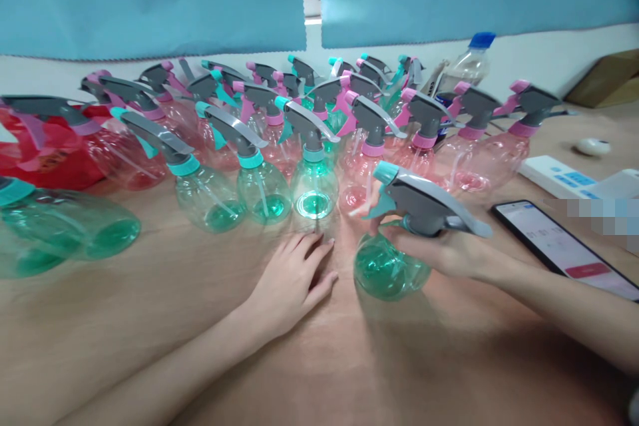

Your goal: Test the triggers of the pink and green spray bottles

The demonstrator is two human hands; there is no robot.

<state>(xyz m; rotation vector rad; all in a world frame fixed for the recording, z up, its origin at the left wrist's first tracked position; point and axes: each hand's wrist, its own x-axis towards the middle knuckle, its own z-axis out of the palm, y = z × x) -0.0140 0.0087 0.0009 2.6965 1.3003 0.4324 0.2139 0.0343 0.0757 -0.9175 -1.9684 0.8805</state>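
Note:
My right hand (444, 249) is wrapped round the neck of a green spray bottle (392, 269) with a grey and turquoise trigger head. The bottle leans slightly; whether its base touches the table cannot be made out. My left hand (297, 273) lies flat on the table with its fingers stretched forward, holding nothing. Just beyond its fingertips stands another green spray bottle (314, 190). Two more green bottles are to its left, and a pink spray bottle (362, 193) stands to its right.
Behind them, several pink and green spray bottles crowd the wooden table (210, 319). A red bag (50, 160) is at left. To the right lie a phone (564, 246), a white box (556, 176) and a small white object (593, 146). A blue-capped bottle (466, 70) stands behind.

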